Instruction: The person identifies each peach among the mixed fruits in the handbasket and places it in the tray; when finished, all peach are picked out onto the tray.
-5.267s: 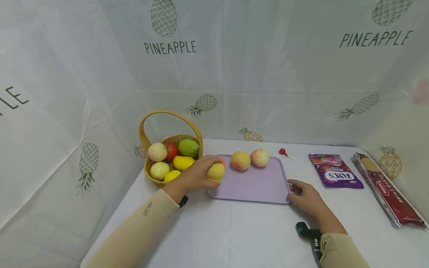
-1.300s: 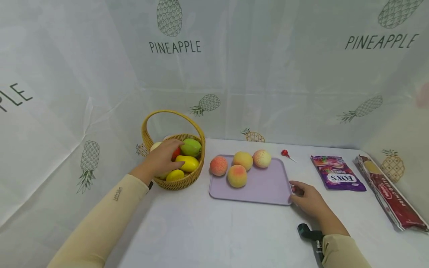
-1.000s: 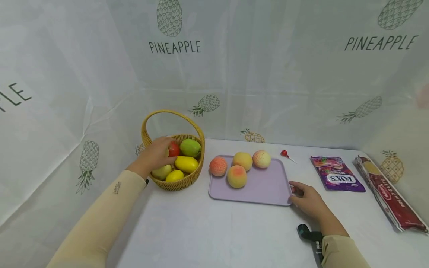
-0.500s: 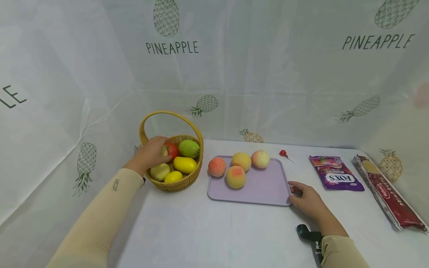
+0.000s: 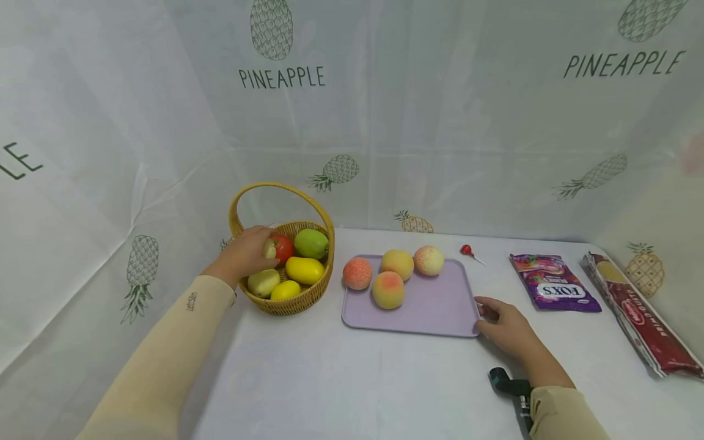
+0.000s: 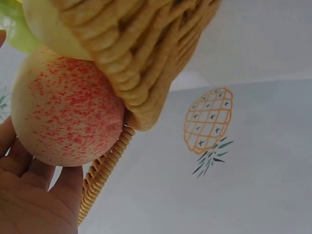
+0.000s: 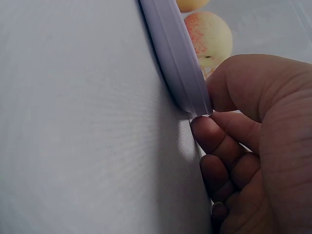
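My left hand point(image 5: 244, 253) reaches over the left side of the wicker basket point(image 5: 291, 305). Its fingers and thumb curl round a pale, red-speckled peach point(image 6: 68, 109), which the hand mostly hides in the head view. Around it in the basket lie a tomato point(image 5: 283, 249), a green mango-like fruit point(image 5: 311, 244), a yellow mango point(image 5: 305, 270), a lemon point(image 5: 285, 290) and a pale green round fruit point(image 5: 263, 283). With thumb and index finger, my right hand point(image 5: 506, 327) pinches the right rim of the lilac tray point(image 5: 434, 311). Several peaches point(image 5: 388, 290) rest on that tray, toward its left and back.
Behind the tray's right corner lies a red lollipop point(image 5: 467, 250). Farther right are a purple Fox's candy bag point(image 5: 555, 283) and a long red snack packet point(image 5: 640, 318). A white pineapple-print sheet point(image 5: 467, 122) hangs behind the table.
Earlier my left hand carried a yellow peach to the tray, where it now lies beside a red one. The hand then returned to the basket and closed round the speckled peach. Right hand stays put.
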### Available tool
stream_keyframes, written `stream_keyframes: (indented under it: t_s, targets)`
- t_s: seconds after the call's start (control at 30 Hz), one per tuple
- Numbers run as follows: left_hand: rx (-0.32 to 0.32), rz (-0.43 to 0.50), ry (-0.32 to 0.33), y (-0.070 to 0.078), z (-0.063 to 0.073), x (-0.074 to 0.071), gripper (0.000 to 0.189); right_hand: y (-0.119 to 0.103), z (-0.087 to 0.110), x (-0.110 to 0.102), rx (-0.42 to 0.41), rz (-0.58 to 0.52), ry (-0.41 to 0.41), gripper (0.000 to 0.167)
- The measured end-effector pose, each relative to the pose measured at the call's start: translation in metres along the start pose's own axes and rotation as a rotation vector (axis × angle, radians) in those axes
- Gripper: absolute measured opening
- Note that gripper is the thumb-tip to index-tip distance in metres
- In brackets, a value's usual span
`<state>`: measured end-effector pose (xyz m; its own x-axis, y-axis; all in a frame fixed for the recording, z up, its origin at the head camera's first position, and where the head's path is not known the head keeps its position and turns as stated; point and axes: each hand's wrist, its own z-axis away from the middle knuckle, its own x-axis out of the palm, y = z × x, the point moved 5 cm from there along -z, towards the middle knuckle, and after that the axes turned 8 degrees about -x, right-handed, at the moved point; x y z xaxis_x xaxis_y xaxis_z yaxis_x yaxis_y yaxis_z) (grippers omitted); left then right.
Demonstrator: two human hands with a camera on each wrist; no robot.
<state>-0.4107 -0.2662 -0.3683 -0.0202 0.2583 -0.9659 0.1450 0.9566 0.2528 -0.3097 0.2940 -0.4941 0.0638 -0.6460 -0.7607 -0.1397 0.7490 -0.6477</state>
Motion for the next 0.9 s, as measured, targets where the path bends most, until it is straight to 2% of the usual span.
stream_keyframes:
  t_s: [0.3, 0.6, 0.9]
  targets:
    - [-0.016, -0.033, -0.025, -0.003, -0.003, 0.0, 0.077, -0.002, -0.004, -0.004, -0.02, -0.011, -0.001, 0.067]
    - [-0.031, -0.022, -0.051, -0.01, -0.003, 0.005, 0.076, 0.001, -0.001, 0.0, -0.015, -0.015, -0.002, 0.066]
    - [-0.054, -0.076, -0.047, -0.009, -0.008, 0.01, 0.076, -0.001, -0.001, -0.001, -0.014, -0.018, -0.007, 0.066]
